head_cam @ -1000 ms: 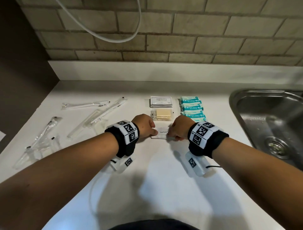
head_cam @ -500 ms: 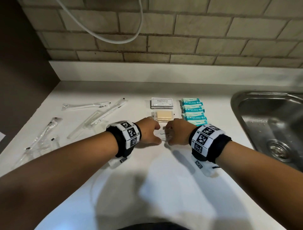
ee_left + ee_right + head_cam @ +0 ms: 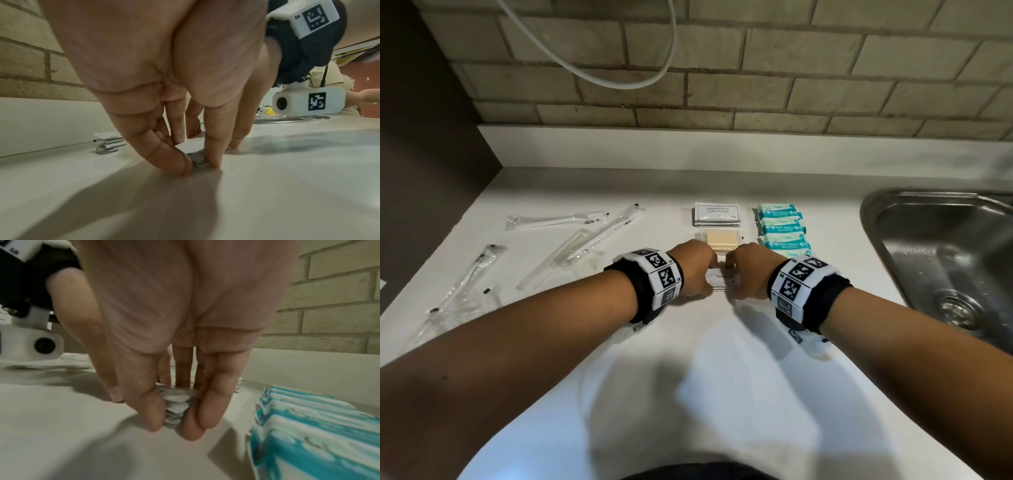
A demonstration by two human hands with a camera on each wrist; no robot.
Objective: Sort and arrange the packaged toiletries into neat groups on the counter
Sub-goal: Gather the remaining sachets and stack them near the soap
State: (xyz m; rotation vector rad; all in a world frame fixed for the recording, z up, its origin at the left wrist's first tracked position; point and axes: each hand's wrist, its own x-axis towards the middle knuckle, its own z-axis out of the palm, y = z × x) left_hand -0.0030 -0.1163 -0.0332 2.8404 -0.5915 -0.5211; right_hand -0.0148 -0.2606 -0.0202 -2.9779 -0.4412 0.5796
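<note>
Head view: both hands meet mid-counter (image 3: 722, 394), well in from the front edge. Left hand (image 3: 693, 267) and right hand (image 3: 748, 272) each clamp one end of a small stack of white toothpaste sachets (image 3: 722, 278), which lies flat on the counter btwn them; only part of the printed word shows. Just behind the stack, toward the back edge: wrapped soap bar (image 3: 721, 241), then a pile of shampoo sachets (image 3: 717, 214). To the right of those, a row of teal wipe packs (image 3: 780, 229), overlapping, running front to back. Toward the left edge, clear-wrapped toothbrushes (image 3: 558, 219) and combs lie scattered at diff angles. Steel sink (image 3: 928, 246) set in at the right edge. White cable (image 3: 619, 80) loops on the brick wall.

Left wrist view: left hand (image 3: 164, 81) w/ thumb (image 3: 170, 159) and fingers curled down, pinching the stack's edge (image 3: 197, 158) against the counter (image 3: 287, 178). Shampoo pile (image 3: 109, 142) sits behind, near the back edge.

Right wrist view: right hand (image 3: 185, 321) pinches the stack (image 3: 174, 404) btwn thumb (image 3: 148, 405) and fingers, tips touching the counter (image 3: 61, 426). Teal wipe packs (image 3: 308, 426) just beside it on the right, not touching.
</note>
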